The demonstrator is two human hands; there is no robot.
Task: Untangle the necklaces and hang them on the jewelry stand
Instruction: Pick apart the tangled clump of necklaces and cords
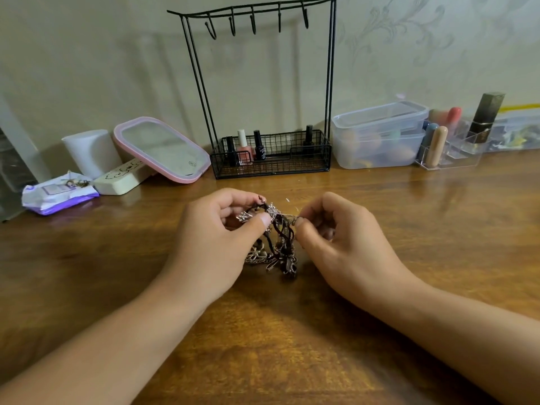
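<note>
A tangle of necklaces (pixel 279 249), dark cords mixed with silvery chains and charms, hangs between my hands just above the wooden table (pixel 292 346). My left hand (pixel 217 238) pinches the upper part of the tangle between thumb and fingers. My right hand (pixel 336 238) pinches a thin strand at the tangle's top right. The lower end of the bunch rests on the table. Behind it stands the black wire jewelry stand (pixel 260 21), with several bare hooks on its top bar and a mesh basket (pixel 271 168) at its base.
Nail polish bottles (pixel 244 150) stand in the basket. A pink-framed mirror (pixel 162 149), a white cup (pixel 90 153) and a purple packet (pixel 58 197) lie at the left. Clear plastic boxes (pixel 380 135) and a cosmetics organizer (pixel 450 147) sit at the right, along the wall.
</note>
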